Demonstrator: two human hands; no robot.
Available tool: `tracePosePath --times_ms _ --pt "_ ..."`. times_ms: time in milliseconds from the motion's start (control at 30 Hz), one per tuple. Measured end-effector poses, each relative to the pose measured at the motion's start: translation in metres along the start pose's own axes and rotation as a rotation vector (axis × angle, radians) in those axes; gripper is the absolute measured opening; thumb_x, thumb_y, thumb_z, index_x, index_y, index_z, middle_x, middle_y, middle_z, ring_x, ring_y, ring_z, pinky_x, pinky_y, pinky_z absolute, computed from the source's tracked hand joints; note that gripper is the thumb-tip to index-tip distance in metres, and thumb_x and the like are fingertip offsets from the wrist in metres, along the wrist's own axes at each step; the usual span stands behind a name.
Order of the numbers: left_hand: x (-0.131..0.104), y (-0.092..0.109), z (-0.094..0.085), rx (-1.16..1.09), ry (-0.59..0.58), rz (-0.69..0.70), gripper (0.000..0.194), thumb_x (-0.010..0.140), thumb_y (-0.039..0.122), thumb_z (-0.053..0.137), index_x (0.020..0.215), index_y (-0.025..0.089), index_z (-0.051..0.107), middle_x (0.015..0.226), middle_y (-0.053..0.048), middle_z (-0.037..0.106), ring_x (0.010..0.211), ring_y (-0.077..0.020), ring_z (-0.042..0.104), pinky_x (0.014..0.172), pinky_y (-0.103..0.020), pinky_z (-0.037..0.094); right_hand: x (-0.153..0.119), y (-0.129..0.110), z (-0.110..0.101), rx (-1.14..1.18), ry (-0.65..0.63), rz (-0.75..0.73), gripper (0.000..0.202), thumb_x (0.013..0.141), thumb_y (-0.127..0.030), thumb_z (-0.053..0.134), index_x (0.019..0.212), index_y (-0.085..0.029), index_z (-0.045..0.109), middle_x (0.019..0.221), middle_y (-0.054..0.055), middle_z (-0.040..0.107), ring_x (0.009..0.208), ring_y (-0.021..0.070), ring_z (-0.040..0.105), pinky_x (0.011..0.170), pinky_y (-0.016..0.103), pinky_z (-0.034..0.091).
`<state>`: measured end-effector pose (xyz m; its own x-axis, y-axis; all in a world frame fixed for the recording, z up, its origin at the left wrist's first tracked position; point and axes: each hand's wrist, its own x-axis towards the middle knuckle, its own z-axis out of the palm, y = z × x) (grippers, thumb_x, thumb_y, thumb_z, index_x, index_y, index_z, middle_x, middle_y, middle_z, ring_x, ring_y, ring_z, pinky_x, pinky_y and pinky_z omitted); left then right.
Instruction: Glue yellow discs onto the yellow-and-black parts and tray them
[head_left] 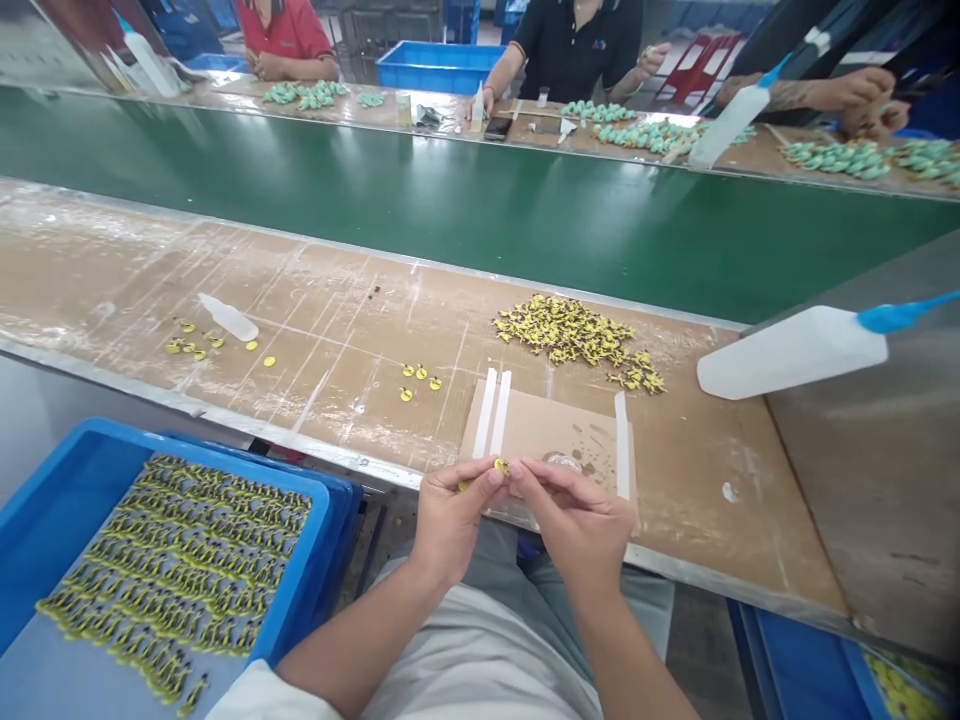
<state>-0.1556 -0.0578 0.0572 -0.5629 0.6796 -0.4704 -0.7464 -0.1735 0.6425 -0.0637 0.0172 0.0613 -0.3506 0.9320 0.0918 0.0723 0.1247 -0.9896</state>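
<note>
Where hands (454, 515) (583, 515) meet, a yellow disc (501, 465) shows.

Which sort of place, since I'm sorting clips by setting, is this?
Probably a factory assembly line: a green belt between two benches, people along the far side, and a heap of small yellow parts.

No text can be read; the small chest mark (598, 44) on the black shirt (564, 48) is illegible.
</note>
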Motion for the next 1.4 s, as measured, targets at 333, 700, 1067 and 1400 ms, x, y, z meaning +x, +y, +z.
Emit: tracePosePath --times_ms 333,700,1067,1400 --pt "0.011 0.015 -0.014 -0.009 0.0 0.07 0.016 0.068 0.019 0.082 0.083 0.014 0.079 0.085 -0.006 0.077 0.079 -0.013 0.071 0.075 -0.019 0.057 0.013 -0.005 0.026 0.053 -0.102 0.063 0.012 0.069 -0.024 0.082 0.08 -0.023 0.078 0.079 0.003 0.077 0.069 0.0188 0.072 0.066 0.029 0.062" --pt "0.019 0.027 -0.017 -0.225 0.051 0.018 0.02 0.078 0.022 0.075 0.094 0.01 0.075 0.092 -0.01 0.076 0.083 -0.013 0.071 0.08 -0.018 0.056 0.031 0.001 0.051 0.174 -0.035 0.11 0.021 0.073 -0.034 0.078 0.088 -0.019 0.075 0.079 0.005 0.076 0.066 0.0168 0.07 0.064 0.03 0.059" --pt "0.024 0.07 -0.033 -0.544 0.115 0.142 0.039 0.089 0.03 0.049 0.103 0.001 0.07 0.106 -0.021 0.072 0.104 -0.0267 0.068 0.095 -0.036 0.053 0.067 0.036 0.1 -0.611 -0.364 -0.747 0.017 0.093 -0.027 0.056 0.095 -0.021 0.072 0.091 0.004 0.076 0.083 0.0161 0.067 0.075 0.027 0.048" --pt "0.024 0.066 -0.034 -0.545 0.098 0.122 0.032 0.085 0.024 0.051 0.099 0.004 0.072 0.104 -0.019 0.073 0.104 -0.0255 0.068 0.094 -0.037 0.053 0.067 0.047 0.1 -0.69 -0.343 -0.745 0.021 0.094 -0.032 0.055 0.097 -0.02 0.072 0.09 0.006 0.076 0.082 0.0159 0.068 0.072 0.025 0.045"
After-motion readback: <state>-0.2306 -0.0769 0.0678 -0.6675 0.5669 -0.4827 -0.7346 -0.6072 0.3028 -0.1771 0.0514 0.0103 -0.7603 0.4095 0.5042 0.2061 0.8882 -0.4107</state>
